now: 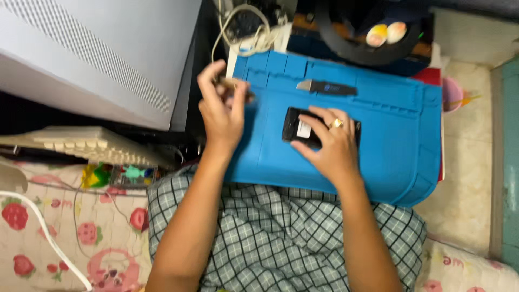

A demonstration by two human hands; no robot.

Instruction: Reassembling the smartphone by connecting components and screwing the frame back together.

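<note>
A blue work mat (394,135) lies across my lap. On it rests a black phone (296,130) with its back open, and my right hand (332,143), wearing a ring, presses down on it with spread fingers. My left hand (220,108) hovers over the mat's left edge, its fingers pinched around a small pale object (231,83) that is too blurred to name. A dark pry tool with a metal blade (327,87) lies on the mat beyond the phone.
A grey perforated case (97,54) stands at the left with a cream keyboard (92,145) below it. White cables (243,32) coil beyond the mat. A black ring-shaped stand (351,51) sits at the top, a pink cup (451,94) on the tiled floor at right.
</note>
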